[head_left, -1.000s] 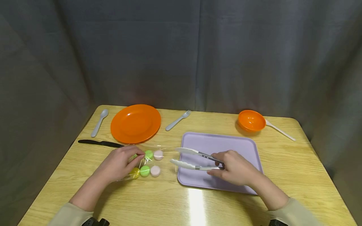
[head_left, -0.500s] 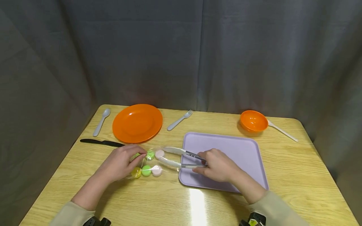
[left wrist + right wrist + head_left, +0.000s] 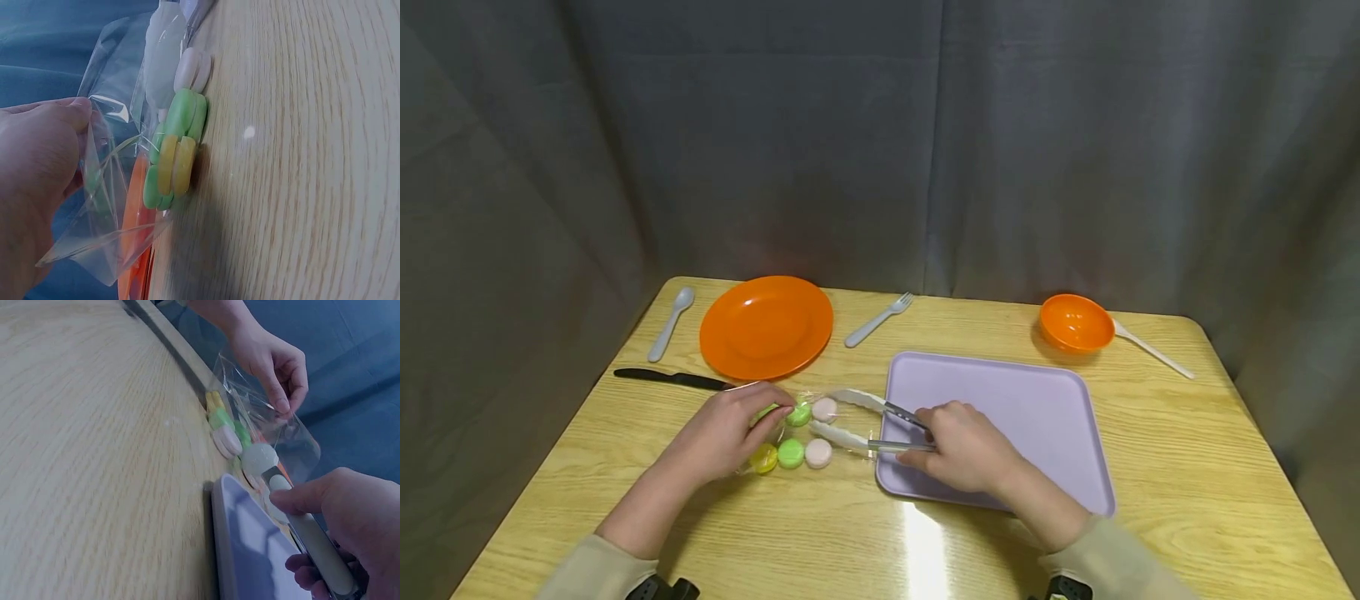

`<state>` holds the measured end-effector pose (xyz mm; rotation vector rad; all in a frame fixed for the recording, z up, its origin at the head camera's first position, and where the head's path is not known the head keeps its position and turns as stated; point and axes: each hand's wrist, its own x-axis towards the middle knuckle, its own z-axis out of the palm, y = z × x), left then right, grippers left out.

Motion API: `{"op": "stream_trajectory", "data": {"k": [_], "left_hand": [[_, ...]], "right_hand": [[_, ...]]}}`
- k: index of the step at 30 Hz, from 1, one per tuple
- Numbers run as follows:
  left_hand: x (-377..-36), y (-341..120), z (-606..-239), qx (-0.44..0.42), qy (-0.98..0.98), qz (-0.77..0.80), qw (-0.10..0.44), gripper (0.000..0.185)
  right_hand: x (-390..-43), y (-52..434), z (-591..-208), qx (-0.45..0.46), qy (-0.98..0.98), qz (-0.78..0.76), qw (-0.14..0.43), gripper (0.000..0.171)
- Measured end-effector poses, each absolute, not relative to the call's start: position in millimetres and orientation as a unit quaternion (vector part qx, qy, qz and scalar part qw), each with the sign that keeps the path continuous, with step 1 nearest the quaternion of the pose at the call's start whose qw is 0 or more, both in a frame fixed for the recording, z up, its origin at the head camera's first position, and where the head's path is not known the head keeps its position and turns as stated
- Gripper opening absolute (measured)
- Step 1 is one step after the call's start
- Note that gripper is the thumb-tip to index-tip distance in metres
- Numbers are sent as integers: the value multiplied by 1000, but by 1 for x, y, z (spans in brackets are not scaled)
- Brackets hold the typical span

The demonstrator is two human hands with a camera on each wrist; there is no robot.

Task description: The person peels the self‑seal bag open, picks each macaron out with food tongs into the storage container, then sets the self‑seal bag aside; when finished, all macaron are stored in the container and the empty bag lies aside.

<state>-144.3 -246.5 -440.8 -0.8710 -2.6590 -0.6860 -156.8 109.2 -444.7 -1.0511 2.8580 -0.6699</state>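
My left hand [image 3: 726, 429] pinches the upper film of a clear plastic bag [image 3: 112, 103] between thumb and fingertips, lifting it. Inside lie several macarons: a yellow one [image 3: 764, 458], a green one [image 3: 791, 453], pale pink ones [image 3: 818, 453] and more green ones, partly hidden by the hand. My right hand [image 3: 966, 446] holds tongs [image 3: 902, 447] with metal arms and white scalloped tips. Those tips stand apart at the bag's right end, one on either side of the farther pink macaron [image 3: 824, 409]. The right wrist view shows the thumb lying along the tongs' handle.
A lilac tray [image 3: 1022, 387] lies under the right hand. Behind the bag are an orange plate [image 3: 763, 325], a grey fork [image 3: 880, 320], a grey spoon [image 3: 672, 325] and a black knife [image 3: 662, 377]. An orange bowl [image 3: 1077, 323] stands back right, a white utensil [image 3: 1157, 350] beside it.
My right hand has moved left with the tongs, bringing their tips from the tray's left edge to either side of the farther pink macaron. The left hand keeps its pinch on the bag.
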Motion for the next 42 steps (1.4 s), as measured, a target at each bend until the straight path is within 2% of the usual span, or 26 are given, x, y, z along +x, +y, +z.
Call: {"op": "stream_trajectory", "data": {"k": [11, 18, 28, 34, 42], "left_hand": [[-143, -249, -444, -293, -917, -237, 132, 10], [-142, -250, -446, -280, -923, -233, 125, 10], [-141, -252, -447, -271, -926, -234, 120, 11], [-139, -252, -446, -271, -925, -237, 117, 13], [-141, -250, -447, -277, -925, -231, 116, 12]], "right_hand": [[-154, 106, -448, -334, 924, -186, -7, 36], [-152, 121, -443, -349, 917, -193, -10, 31], [-145, 163, -430, -330, 920, -210, -11, 28], [-146, 195, -424, -306, 929, -208, -32, 23], [-156, 232, -426, -263, 939, -219, -39, 32]]}}
